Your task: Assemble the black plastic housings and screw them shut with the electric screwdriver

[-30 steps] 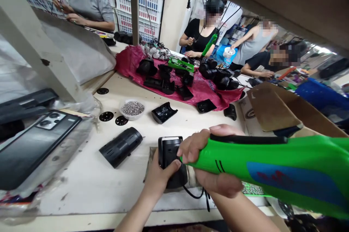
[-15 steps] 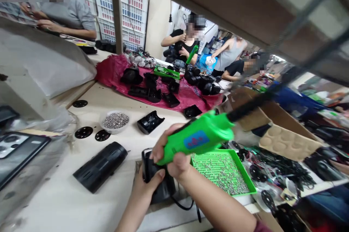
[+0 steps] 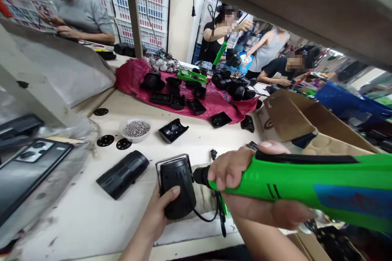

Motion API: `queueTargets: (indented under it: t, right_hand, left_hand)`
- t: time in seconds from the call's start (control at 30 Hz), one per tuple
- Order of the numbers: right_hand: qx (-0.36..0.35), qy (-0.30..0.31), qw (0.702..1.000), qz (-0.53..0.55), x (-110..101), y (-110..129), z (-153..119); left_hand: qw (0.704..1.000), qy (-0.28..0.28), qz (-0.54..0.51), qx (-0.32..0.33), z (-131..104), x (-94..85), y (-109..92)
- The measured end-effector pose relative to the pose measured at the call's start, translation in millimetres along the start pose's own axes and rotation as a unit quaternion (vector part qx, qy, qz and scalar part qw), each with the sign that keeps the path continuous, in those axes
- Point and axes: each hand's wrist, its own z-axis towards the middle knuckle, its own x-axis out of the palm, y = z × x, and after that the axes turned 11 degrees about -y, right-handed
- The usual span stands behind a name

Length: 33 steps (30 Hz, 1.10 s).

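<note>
My left hand (image 3: pixel 156 216) grips a black cylindrical housing (image 3: pixel 177 187) from its left side, thumb across the front. A thin metal bracket (image 3: pixel 174 157) arches over the housing's top, and a black cord (image 3: pixel 211 214) runs from its lower right. In my right hand (image 3: pixel 245 183) is a green electric screwdriver (image 3: pixel 306 179), held level with fingers wrapped round it. Its black nose (image 3: pixel 201 175) meets the bracket's right side; the bit itself is too small to make out. Left of the housing lies another black cylindrical shell (image 3: pixel 123 174).
A bowl of small screws (image 3: pixel 134 131), black discs (image 3: pixel 105 141) and a half shell (image 3: pixel 173 130) lie on the table. Behind them, black parts rest on pink plastic sheeting (image 3: pixel 131 75). A cardboard box (image 3: pixel 288 118) stands right, a phone (image 3: pixel 30 175) left. Several people work farther back.
The screwdriver has swung from upright-slanted to level, its nose now at the housing's right side. The housing has been turned, its front now in plain view. The camera view has shifted slightly.
</note>
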Motion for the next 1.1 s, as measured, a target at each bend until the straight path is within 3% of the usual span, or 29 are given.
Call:
queueTargets:
  t: [0.2,0.37,0.5,0.67,0.8,0.97,1.1]
  right_hand:
    - [-0.019,-0.059,0.998,0.008,-14,-16,-15]
    - [0.083,-0.083,0.991,-0.071,-31,-20,-24]
    - [0.037,-0.105,0.992,-0.055,-31,-16,-28]
    - [0.017,-0.097,0.995,-0.015,-21,-21,-24]
    - [0.001,-0.086,0.996,0.014,-22,-38,-24]
    - [0.038,-0.06,0.997,0.002,-29,-61,-37]
    - [0.027,-0.088,0.996,-0.013,-33,-48,-28]
  left_hand:
    - [1.0,0.016,-0.024,-0.012,11,-6.1,3]
    - [0.996,-0.05,-0.071,-0.018,15,-1.3,4]
    - [0.997,-0.049,-0.052,0.008,11,4.6,3]
    - [0.998,-0.05,-0.034,0.035,8,10.5,2]
    - [0.997,-0.053,-0.042,0.04,8,12.6,4]
    - [0.996,-0.082,-0.035,0.025,9,11.1,6]
    - [0.994,-0.074,-0.076,-0.006,11,5.8,1]
